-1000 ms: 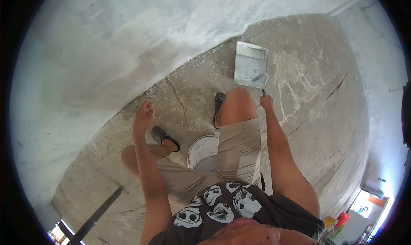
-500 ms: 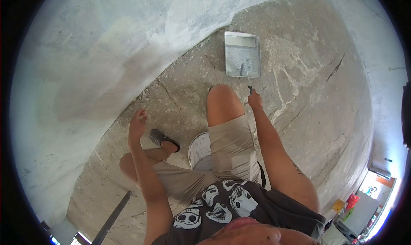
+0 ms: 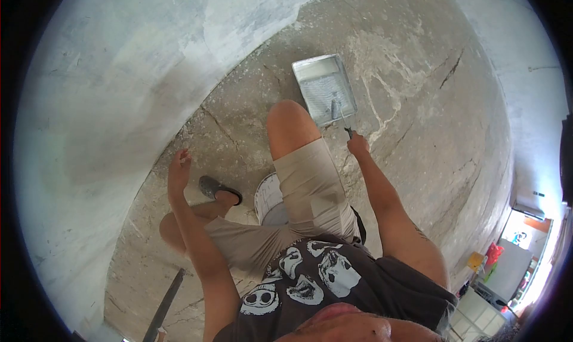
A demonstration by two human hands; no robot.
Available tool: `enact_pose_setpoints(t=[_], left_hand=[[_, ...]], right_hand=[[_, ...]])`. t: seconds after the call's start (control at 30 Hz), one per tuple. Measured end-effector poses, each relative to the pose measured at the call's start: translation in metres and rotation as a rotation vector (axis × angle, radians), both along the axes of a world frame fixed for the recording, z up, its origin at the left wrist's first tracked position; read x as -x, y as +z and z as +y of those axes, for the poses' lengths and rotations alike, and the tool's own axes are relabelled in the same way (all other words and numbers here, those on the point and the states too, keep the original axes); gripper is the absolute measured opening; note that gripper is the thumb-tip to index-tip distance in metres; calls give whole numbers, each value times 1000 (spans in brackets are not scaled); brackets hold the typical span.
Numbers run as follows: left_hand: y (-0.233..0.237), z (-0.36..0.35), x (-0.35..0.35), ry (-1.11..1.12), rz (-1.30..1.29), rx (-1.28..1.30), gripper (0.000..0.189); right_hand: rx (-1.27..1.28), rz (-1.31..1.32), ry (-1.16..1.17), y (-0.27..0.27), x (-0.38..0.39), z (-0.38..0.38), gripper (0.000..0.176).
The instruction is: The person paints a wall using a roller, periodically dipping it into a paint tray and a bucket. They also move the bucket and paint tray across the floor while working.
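My right hand (image 3: 357,143) is closed round the dark handle of a small paint roller (image 3: 335,108). The roller's head lies in the lower part of a paint tray (image 3: 315,91), which holds pale paint and sits on the concrete floor beyond my knee. My left hand (image 3: 181,158) hangs over the floor near the wall with its fingers loosely curled and apart, nothing in them. Below my thigh a white bucket (image 3: 267,195) is partly hidden.
A pale, patchy wall (image 3: 119,103) curves along the left. The concrete floor (image 3: 430,145) is cracked and stained. A dark pole (image 3: 164,306) stands at the lower left. Household items and a red bag (image 3: 494,253) are at the lower right.
The view has turned a little. The tray appears tilted and further left and lower, and my right hand sits slightly closer to it. The roller is still in the tray.
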State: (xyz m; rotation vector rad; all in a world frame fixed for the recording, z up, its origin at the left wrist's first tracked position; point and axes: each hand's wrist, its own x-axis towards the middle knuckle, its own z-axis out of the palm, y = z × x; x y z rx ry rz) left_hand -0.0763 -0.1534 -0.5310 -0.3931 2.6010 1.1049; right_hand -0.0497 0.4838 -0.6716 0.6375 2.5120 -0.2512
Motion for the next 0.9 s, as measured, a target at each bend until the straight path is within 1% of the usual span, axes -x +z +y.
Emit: enact_pose_setpoints(t=[0.1, 0.2, 0.3, 0.33, 0.37, 0.4, 0.47, 0.5, 0.57, 0.7, 0.77, 0.8, 0.87, 0.9], left_hand=[[-8, -3, 0, -12, 15, -12, 37], [-1, 0, -1, -18, 4, 7, 37], [-1, 2, 0, -16, -22, 14, 39], [-8, -2, -1, -26, 9, 34, 40], [-8, -1, -1, -36, 37, 54, 40], [-9, -1, -3, -42, 32, 53, 40], [-1, 2, -2, -28, -13, 51, 40], [0, 4, -2, -33, -17, 51, 40], [-2, 2, -2, -29, -27, 30, 40], [-8, 1, -2, -62, -36, 42, 41], [-14, -3, -4, -29, -58, 10, 42], [-13, -4, -6, -36, -62, 14, 42], [-5, 0, -9, -28, -104, 49, 45], [-3, 2, -7, -29, -107, 50, 45]], right_hand=[[-7, -21, -23, 12, -30, 6, 36], [8, -55, -55, 16, -61, 13, 35], [16, -119, -57, -3, -89, 36, 36], [95, -88, -99, -24, -103, 52, 32], [174, -58, -141, -26, -110, 55, 29], [173, -62, -147, -27, -116, 61, 29], [407, -182, -394, -3, -116, 64, 26], [407, -186, -400, 4, -117, 63, 26], [704, -96, -630, 8, -123, 62, 26], [636, -188, -663, -7, -119, 57, 31], [376, -208, -414, -24, -125, 57, 36], [380, -212, -422, -32, -134, 57, 36], [200, 82, -99, -40, -152, 60, 39], [200, 79, -100, -44, -159, 65, 39]])
